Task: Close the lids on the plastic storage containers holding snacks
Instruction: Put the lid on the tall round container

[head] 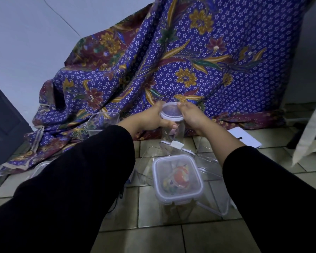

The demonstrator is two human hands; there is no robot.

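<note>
Grip from both sides: your left hand (pixel 150 118) and right hand (pixel 192 117) curl round the rim of the round lid (pixel 171 111), likely to seat it squarely on the clear jar (pixel 171 134) beneath. The jar's contents are hard to make out (thumb and dim light). Nearer you, on the tiled floor (pixel 171 238), the square container (pixel 178 178) shows blurred snacks under its lid.

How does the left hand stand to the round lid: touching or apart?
Touching. The head view shows the left hand curled around the left edge of the round lid, fingertips on its far rim, no gap between them.
</note>
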